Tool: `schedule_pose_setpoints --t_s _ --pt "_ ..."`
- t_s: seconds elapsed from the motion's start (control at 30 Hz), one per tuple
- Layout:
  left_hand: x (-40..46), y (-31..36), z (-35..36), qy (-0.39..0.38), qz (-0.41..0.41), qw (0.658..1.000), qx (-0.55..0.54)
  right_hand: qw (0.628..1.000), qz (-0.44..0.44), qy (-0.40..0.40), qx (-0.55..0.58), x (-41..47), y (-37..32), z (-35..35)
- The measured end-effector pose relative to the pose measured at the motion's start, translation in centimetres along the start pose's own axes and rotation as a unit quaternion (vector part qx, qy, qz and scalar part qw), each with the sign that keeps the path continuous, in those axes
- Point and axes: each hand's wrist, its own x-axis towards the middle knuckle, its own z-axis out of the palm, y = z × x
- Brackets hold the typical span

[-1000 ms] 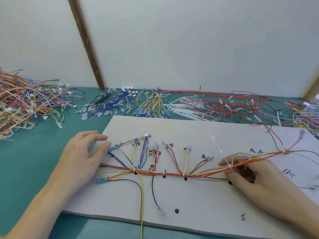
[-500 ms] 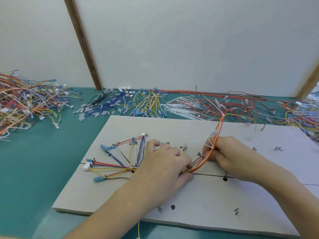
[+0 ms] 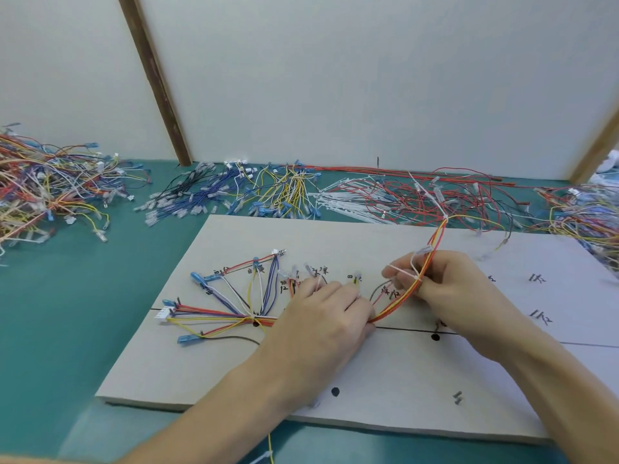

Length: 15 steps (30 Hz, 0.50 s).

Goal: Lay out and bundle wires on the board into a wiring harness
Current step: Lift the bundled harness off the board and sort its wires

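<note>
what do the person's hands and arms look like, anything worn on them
Both are bare. The left hand and right hand wear no gloves, and no rings or markings show. Both forearms are uncovered to the picture's edge: no sleeves, watch or wristband in view.

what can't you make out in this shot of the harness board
Head view, the only one:
- The red, orange and yellow wire bundle is hidden where it passes under the left hand.
- The right hand covers the white cable tie end.
- Black handwritten labels on the pale grey board: too small to read.
</note>
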Motion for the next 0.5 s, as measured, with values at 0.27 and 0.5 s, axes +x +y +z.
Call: schedule_pose_setpoints --t_s 0.27,0.5 --pt "-0.1 0.0 -0.1 0.024 -0.020 0.999 -0.009 0.998 0.034 -0.051 -0.004 1.9 -0.6 0.2" --pt "-0.3 -1.0 0.1 -0.004 -0.035 0.993 -0.114 0.934 -0.069 -0.145 -0.318 5.0 -3.0 1.3"
